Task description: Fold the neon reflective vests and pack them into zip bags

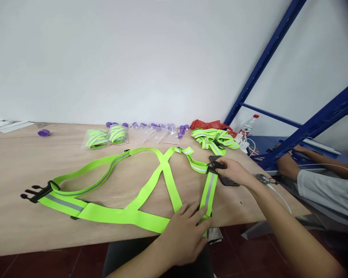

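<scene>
A neon-green reflective harness [104, 214] lies spread over the wooden table, its straps crossing near the middle. At its left end sits a black buckle [40, 192] with prongs. My left hand [187, 231] rests on the lower right part of the harness at the table's front edge, fingers apart over the strap. With fingers pinched, my right hand [232, 170] holds the black buckle piece [214, 167] at the harness's right end. Partly beneath that hand is a dark phone [230, 182].
Two bagged green bundles [97, 139], purple caps [44, 133] and clear bags [168, 135] lie toward the wall. A loose harness pile [216, 139], red bag [210, 125] and bottle [249, 125] stand back right. Another person's arm [288, 166] is beyond the blue frame [263, 69].
</scene>
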The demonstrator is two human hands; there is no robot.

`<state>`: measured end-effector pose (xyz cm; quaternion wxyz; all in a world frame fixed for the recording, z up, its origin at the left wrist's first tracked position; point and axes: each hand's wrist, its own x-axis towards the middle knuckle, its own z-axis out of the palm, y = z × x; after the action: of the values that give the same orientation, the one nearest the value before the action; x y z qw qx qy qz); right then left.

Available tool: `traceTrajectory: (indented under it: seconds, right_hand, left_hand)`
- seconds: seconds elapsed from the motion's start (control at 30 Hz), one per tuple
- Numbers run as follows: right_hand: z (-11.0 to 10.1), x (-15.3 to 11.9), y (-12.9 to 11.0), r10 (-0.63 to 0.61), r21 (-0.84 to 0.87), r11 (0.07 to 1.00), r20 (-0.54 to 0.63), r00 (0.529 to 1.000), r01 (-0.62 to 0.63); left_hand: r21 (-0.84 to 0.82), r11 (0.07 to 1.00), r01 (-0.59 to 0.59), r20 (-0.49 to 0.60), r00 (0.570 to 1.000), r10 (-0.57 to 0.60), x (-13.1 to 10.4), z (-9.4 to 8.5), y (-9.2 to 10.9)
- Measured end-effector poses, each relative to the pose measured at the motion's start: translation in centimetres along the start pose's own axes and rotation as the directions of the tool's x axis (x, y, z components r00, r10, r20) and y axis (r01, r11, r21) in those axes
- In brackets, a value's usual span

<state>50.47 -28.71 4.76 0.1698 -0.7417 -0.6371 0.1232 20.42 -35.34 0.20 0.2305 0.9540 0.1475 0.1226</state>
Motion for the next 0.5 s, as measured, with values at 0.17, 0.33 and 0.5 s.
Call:
traceTrajectory:
  seconds: [0.17, 0.33, 0.5]
  right_hand:
    - [-2.5, -1.8, 0.0, -0.087, -0.227, 0.973, -0.165, 0.983, 0.048]
    - [-0.5, -6.0, -4.6, -0.305, -0.590, 0.796, -0.197, 0.932, 0.136]
    - [5.7, -9.1, -8.6, -0.517, -0.632, 0.658, 0.015, 0.856, 0.409]
  left_hand:
    - [0.103, 0.987, 0.123, -0.036, 0.992, -0.120, 0.2, 0.3, -2.1]
    - [0.168, 0.956, 0.238, -0.076, 0.971, -0.229, 0.6, 0.8, -4.2]
    - [0.167, 0.933, 0.319, -0.101, 0.947, -0.306, 0.7, 0.8, -5.0]
